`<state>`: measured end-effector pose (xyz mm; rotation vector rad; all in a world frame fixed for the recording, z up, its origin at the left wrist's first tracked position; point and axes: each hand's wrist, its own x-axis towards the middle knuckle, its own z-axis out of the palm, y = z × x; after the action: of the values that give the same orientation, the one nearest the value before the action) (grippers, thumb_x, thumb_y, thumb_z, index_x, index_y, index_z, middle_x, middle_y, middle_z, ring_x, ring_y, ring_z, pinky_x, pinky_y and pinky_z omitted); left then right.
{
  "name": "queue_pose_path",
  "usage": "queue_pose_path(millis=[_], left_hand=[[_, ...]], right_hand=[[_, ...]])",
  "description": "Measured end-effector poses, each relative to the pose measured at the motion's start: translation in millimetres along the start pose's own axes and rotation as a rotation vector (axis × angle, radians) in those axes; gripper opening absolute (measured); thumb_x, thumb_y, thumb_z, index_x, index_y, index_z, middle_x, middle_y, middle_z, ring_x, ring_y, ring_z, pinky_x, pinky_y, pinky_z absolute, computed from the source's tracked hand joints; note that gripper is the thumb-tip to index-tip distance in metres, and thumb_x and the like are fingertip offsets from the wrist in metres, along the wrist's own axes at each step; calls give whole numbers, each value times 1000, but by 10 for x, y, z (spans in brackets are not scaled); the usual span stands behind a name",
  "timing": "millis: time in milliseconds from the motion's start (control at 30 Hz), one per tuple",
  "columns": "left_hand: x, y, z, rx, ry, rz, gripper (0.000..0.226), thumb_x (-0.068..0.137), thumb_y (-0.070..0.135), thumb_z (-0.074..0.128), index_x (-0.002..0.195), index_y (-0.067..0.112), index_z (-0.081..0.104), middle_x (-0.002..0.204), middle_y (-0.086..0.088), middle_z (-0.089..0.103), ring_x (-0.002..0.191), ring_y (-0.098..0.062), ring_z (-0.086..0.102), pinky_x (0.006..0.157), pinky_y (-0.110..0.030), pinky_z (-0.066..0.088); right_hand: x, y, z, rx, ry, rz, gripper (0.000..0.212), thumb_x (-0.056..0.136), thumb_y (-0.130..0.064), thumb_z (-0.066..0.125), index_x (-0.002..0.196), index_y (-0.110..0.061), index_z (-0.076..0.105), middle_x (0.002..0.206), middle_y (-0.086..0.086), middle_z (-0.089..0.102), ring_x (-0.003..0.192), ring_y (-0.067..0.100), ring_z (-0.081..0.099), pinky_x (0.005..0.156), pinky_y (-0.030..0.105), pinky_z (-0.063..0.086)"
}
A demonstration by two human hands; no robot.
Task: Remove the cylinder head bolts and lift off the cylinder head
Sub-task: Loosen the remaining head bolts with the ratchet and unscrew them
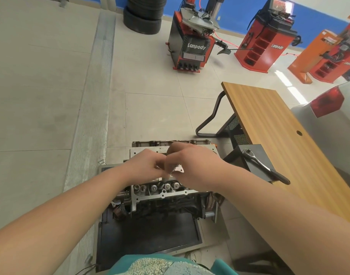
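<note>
Cylinder head sits on engine stand, directly below both hands. Left hand and right hand meet above head, fingers curled on small blurred part; identity unclear. Risk: part slips, drops into valve gear. Ratchet right of head, unused.

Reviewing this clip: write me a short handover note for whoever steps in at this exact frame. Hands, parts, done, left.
Left hand and right hand: both over the cylinder head, fingers curled together around something small and blurred; what it is cannot be told.
Cylinder head sits on the engine, on its stand on the floor.
Ratchet lies untouched on the dark box beside the wooden table.
Done: cannot tell how many bolts are out.
Left: check the remaining bolts, then lift the head off.
</note>
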<state>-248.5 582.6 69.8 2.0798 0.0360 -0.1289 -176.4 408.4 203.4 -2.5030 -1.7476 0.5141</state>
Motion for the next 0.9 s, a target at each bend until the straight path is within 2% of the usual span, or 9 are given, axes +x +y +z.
queue_pose_path(millis=[100,233,300,467,533,600,667,833,900], left_hand=[[23,14,8,24,67,10,27,67,50,85,82,33,70,79,14,70,71,-1,63,63,-18,50],[4,20,-6,-43,-46,23,26,88,27,82,95,49,70,98,21,75,99,-1,71,88,-18,55],[-1,-22,-14,-39,-43,17,32,90,18,77,83,49,71,88,22,75,89,4,72,77,-12,52],[60,15,14,0,77,23,25,65,51,83,83,43,67,80,17,70,70,-1,62,65,-18,47],[66,22,41,-17,73,53,30,64,56,84,86,44,67,84,14,70,76,-5,63,69,-20,50],[41,23,17,-72,15,57,22,75,46,84,92,45,70,93,17,72,90,-4,69,81,-21,56],[21,-31,-16,-78,-25,56,25,87,28,81,89,52,72,94,22,74,95,-2,71,86,-16,56],[56,-7,-19,-9,30,32,14,75,40,80,87,40,72,86,17,75,83,-3,70,69,-21,53],[80,-16,11,16,44,61,24,75,44,84,93,36,71,89,12,73,85,-9,68,75,-31,55]], right_hand=[[85,-28,63,-56,45,174,34,96,-60,58,108,-29,64,90,-8,60,79,16,59,57,29,40],[106,-20,109,-107,9,195,8,102,-32,56,106,-26,60,92,-4,61,84,23,63,58,32,43],[57,4,66,-75,-28,68,23,94,-16,61,107,-33,67,112,-9,58,93,20,61,63,31,42],[106,-19,67,-64,26,170,36,95,-63,57,110,-31,61,96,-9,62,80,15,62,60,30,47],[127,-26,98,-107,5,216,26,100,-52,54,102,-26,58,85,-7,60,78,20,62,53,29,36],[106,3,87,-85,-20,161,13,97,-28,59,109,-30,63,100,-7,60,87,22,63,56,30,35],[60,34,48,-70,-62,70,33,88,-13,61,112,-35,68,116,-10,56,91,20,61,57,28,35],[111,-14,77,7,19,184,33,96,-60,57,112,-32,60,102,-8,62,83,17,61,61,31,45],[145,-15,102,-107,-17,287,31,100,-56,51,98,-25,54,82,-4,59,77,22,59,54,31,37]])
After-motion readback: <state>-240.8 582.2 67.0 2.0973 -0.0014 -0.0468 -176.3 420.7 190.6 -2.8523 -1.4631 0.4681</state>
